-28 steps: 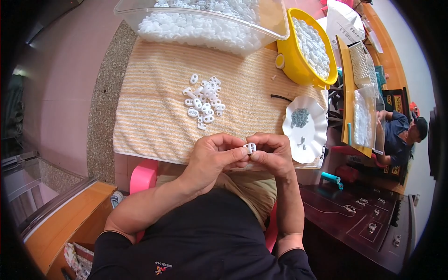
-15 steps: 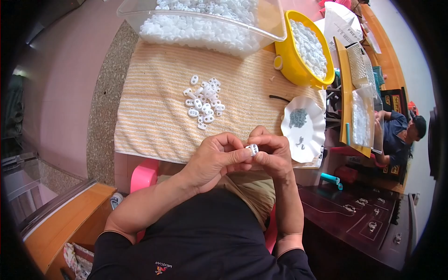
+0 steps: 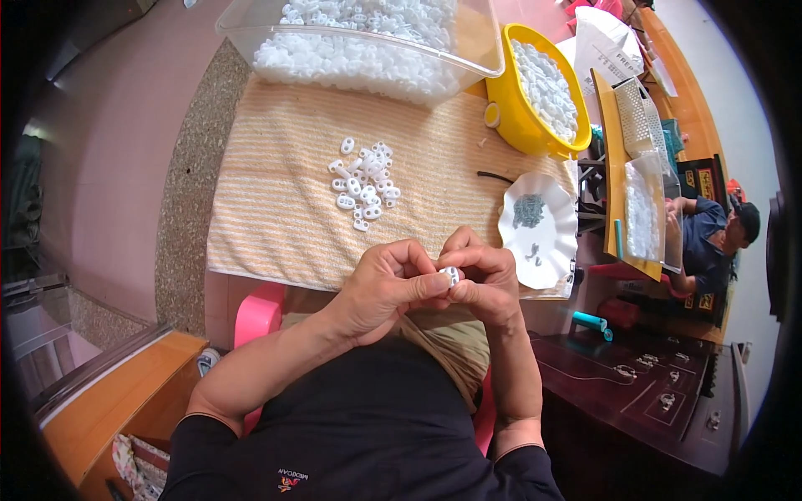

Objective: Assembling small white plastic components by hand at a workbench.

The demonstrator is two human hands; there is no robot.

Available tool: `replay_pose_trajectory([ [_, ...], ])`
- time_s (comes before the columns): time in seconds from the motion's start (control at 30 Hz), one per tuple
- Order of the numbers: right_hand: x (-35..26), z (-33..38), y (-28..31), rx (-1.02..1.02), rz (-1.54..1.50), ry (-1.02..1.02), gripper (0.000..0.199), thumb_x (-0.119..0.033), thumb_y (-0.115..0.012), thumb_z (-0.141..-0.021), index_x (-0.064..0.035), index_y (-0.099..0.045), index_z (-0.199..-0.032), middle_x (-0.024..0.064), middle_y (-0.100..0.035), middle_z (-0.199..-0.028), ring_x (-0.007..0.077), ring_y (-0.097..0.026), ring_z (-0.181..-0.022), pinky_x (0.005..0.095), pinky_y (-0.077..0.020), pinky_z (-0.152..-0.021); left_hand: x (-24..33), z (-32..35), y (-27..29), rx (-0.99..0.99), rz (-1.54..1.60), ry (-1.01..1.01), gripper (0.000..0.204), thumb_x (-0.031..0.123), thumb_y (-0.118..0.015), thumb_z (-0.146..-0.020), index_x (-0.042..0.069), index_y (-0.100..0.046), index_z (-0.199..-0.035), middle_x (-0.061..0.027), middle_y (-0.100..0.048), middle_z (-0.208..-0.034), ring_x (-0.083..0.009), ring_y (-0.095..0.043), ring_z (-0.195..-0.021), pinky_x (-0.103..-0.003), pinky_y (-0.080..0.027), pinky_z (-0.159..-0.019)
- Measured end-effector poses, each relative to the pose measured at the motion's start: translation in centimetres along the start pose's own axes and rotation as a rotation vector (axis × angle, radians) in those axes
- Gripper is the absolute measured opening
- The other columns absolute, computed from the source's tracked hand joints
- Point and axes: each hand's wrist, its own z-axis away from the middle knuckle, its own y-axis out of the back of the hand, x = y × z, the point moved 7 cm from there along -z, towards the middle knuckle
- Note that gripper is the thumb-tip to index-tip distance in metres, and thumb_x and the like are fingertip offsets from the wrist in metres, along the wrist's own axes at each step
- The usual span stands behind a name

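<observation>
Over the table's near edge, my left hand [image 3: 386,288] and my right hand [image 3: 486,280] meet fingertip to fingertip. Between them they pinch a small white two-hole plastic piece [image 3: 451,274], its holed face partly showing past the thumbs. Fingers cover the rest of it, so anything else they hold is hidden. Beyond the hands lies a loose pile of similar white two-hole pieces [image 3: 368,185] on a striped towel [image 3: 280,192]. To the right of my right hand is a white scalloped plate [image 3: 558,242], with a heap of tiny grey parts [image 3: 529,210] and a few apart from it.
A clear plastic bin [image 3: 480,58] of white pieces stands at the far edge, beside a yellow tub [image 3: 499,92] of more. A thin black strip [image 3: 494,176] lies near the plate. At right, another person [image 3: 710,242] sits by a wooden board [image 3: 616,192] with a clear box.
The white piece has turned slightly between my fingertips, and my right fingers have shifted a little on it. The whole view has moved slightly; the pile looks the same.
</observation>
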Motion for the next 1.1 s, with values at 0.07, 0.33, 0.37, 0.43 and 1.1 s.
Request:
replay_pose_trajectory([
  [0.07, -0.2, 0.0, -0.1, -0.004, 0.019, 0.007, 0.035, -0.014, -0.080, -0.073, -0.0007, -0.068, -0.103, 0.0075, -0.055, -0.092, 0.0141, -0.053, -0.081, 0.0239, -0.0425, -0.072, 0.2, 0.1, -0.2, -0.001, -0.005, -0.024, 0.010, 0.004, -0.068, -0.085, 0.003, -0.057, -0.085, -0.0092, -0.066, -0.082, -0.0133, -0.065, -0.073, -0.024, -0.056, -0.067],
  [0.33, -0.9, 0.1, -0.1, -0.001, 0.197, 0.035, 0.023, -0.002, -0.075, -0.071, -0.0046, -0.069, -0.093, 0.0031, -0.059, -0.087, 0.0102, -0.057, -0.078, 0.0229, -0.0468, -0.064, -0.1, -0.1, -0.2, -0.015, -0.036, -0.048, 0.010, 0.004, -0.067, -0.085, 0.003, -0.057, -0.084, -0.0101, -0.066, -0.085, -0.0156, -0.065, -0.074, -0.027, -0.056, -0.068],
  [0.37, -0.6, 0.0, 0.0, 0.027, 0.139, -0.029, 0.021, 0.001, -0.073, -0.072, -0.0027, -0.067, -0.092, 0.0034, -0.059, -0.089, 0.0100, -0.057, -0.078, 0.0231, -0.0470, -0.066, 0.0, -0.1, -0.1, 0.008, -0.037, -0.053, 0.010, 0.006, -0.068, -0.086, 0.002, -0.059, -0.086, -0.0096, -0.066, -0.084, -0.0138, -0.065, -0.073, -0.024, -0.055, -0.066],
  [0.43, -0.3, 0.0, 0.2, 0.054, 0.085, -0.090, 0.019, 0.003, -0.071, -0.073, -0.0008, -0.066, -0.091, 0.0038, -0.059, -0.091, 0.0098, -0.057, -0.079, 0.0233, -0.0472, -0.067, -0.2, -0.4, 0.3, 0.023, -0.017, -0.046, 0.010, 0.007, -0.067, -0.086, 0.002, -0.059, -0.087, -0.0094, -0.066, -0.084, -0.0144, -0.065, -0.073, -0.025, -0.056, -0.067],
  [1.1, -8.9, -7.5, 6.5, 0.420, 1.036, 0.353, 0.020, 0.002, -0.065, -0.083, -0.0018, -0.065, -0.102, 0.0089, -0.066, -0.098, 0.0112, -0.061, -0.068, 0.0226, -0.0501, -0.061, -0.4, -0.1, 0.3, 0.097, -0.125, -0.082, 0.010, 0.010, -0.067, -0.087, 0.003, -0.062, -0.090, -0.0046, -0.066, -0.086, -0.0099, -0.062, -0.071, -0.023, -0.053, -0.067],
])
